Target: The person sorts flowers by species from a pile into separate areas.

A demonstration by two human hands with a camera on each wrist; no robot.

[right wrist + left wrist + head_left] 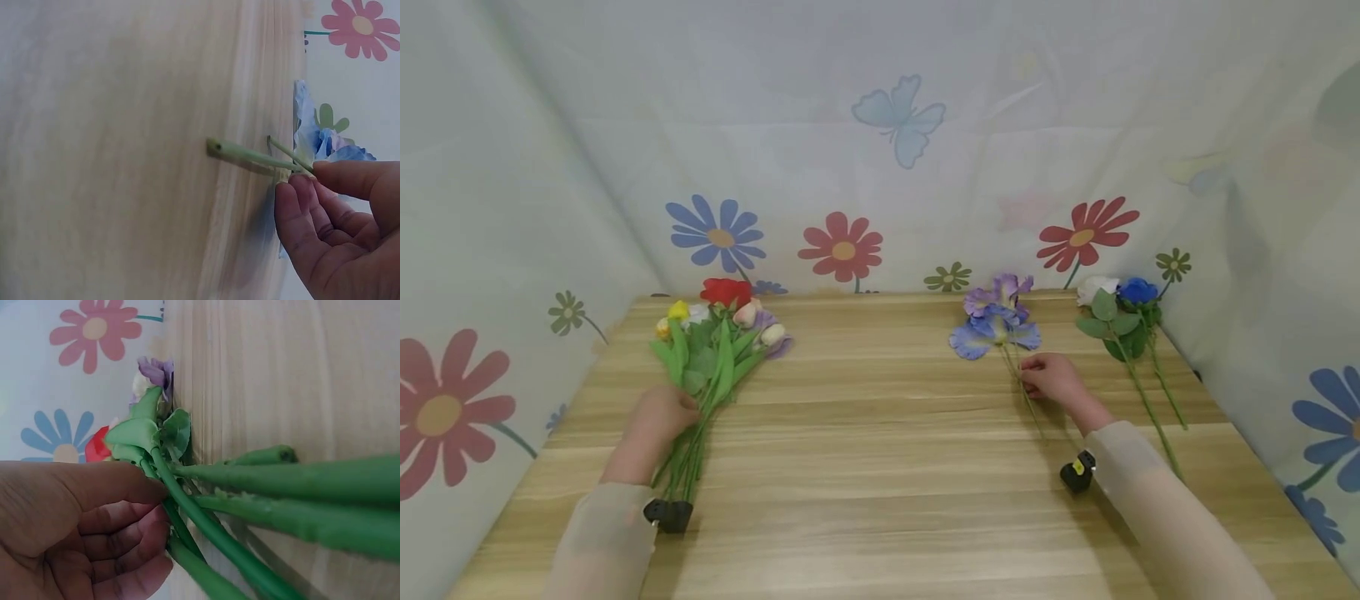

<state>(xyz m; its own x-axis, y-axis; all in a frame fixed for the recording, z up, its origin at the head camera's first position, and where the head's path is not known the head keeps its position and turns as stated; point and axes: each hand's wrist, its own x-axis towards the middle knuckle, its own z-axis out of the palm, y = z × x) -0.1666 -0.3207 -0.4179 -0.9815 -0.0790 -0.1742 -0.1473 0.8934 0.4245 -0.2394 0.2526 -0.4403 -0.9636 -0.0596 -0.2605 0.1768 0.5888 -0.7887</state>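
On the left side of the table lies a bunch of artificial flowers [721,354] with red, yellow, white, pale pink and purple heads. My left hand [661,414] is at its green stems [215,531], pinching some between thumb and fingers in the left wrist view; other stems splay past the hand. Toward the right, blue and purple irises [997,325] lie near the back edge. My right hand [1054,379] pinches a thin iris stem [289,152] between thumb and forefinger, and a second stem [250,155] runs close beside it. Which stems are gripped is partly hidden by the fingers.
A white rose [1099,292] and a blue rose [1138,292] lie on the wooden table [865,467] at the far right, stems toward the front. A flower-printed curtain [820,133] hangs behind and at both sides.
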